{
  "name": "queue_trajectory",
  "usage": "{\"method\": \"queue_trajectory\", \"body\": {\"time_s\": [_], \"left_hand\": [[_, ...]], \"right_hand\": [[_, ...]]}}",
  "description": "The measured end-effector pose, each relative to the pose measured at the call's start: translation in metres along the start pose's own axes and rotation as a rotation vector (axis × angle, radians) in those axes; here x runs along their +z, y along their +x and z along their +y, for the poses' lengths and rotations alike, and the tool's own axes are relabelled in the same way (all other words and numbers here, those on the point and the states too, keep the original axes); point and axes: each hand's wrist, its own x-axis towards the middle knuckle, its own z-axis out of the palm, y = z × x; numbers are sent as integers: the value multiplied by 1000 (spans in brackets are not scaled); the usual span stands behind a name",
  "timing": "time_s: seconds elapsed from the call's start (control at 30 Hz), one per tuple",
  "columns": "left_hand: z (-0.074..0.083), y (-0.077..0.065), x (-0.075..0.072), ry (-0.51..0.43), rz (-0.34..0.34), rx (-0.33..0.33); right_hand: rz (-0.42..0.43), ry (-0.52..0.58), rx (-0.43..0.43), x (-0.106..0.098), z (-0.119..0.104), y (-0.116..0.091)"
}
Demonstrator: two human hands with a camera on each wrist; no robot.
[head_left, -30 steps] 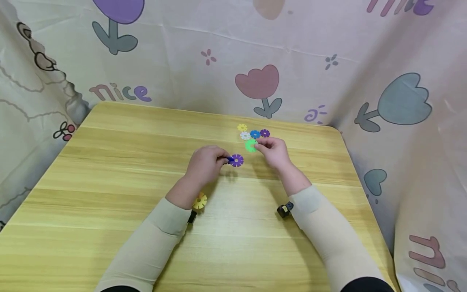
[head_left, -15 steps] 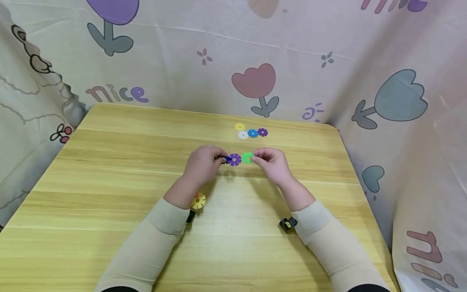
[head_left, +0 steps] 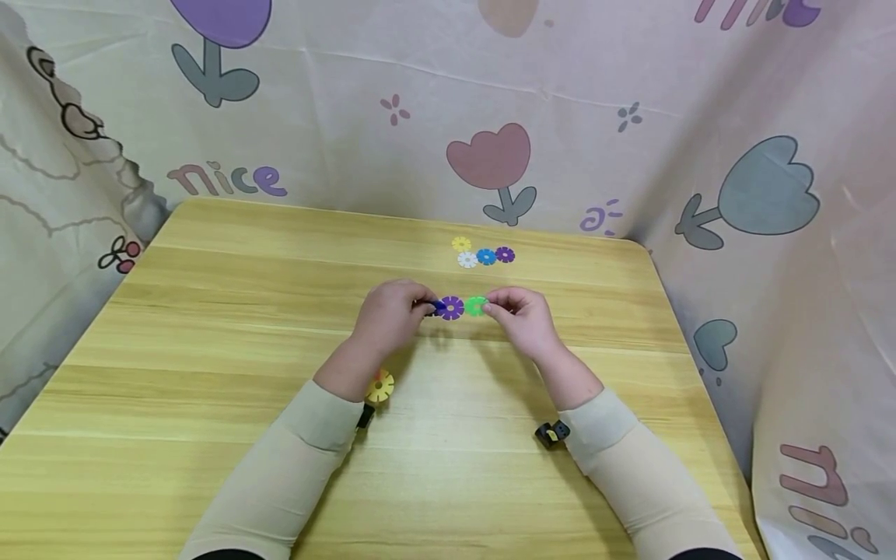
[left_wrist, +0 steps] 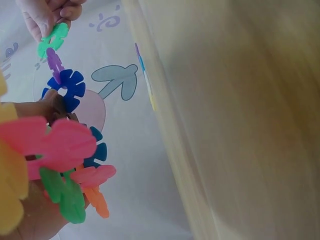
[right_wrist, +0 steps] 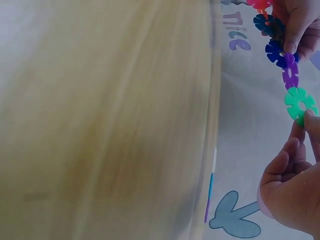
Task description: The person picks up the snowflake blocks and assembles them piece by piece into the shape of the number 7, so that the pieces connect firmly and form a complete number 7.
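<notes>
- The table (head_left: 231, 373) held four discs (head_left: 481, 257) near its far edge.
- The chain (left_wrist: 65, 142), probably light and stiff, hung above, short of them.
- The left hand (head_left: 393, 313) pinched its blue disc (left_wrist: 76, 90).
- The right hand (head_left: 521, 315) pinched the green disc (right_wrist: 295, 97) rim-side, seemingly the best hold.

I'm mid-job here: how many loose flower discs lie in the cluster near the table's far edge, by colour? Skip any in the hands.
Yellow disc: 1
White disc: 1
Blue disc: 1
Purple disc: 1
Total: 4
</notes>
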Motion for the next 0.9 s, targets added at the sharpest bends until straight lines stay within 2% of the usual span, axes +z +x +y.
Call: {"method": "queue_trajectory", "body": {"time_s": [0.27,0.43,0.67,0.9], "left_hand": [[1,0,2,-11,-6,-2],[2,0,3,-10,-8,2],[4,-1,2,-19,-18,3],[4,0,2,-53,-12,4]], "right_hand": [[-4,20,-7,0,-32,-15],[-3,29,-5,1,-34,-18],[5,22,-20,3,-33,-18],[42,17,-15,5,-2,-9]]}}
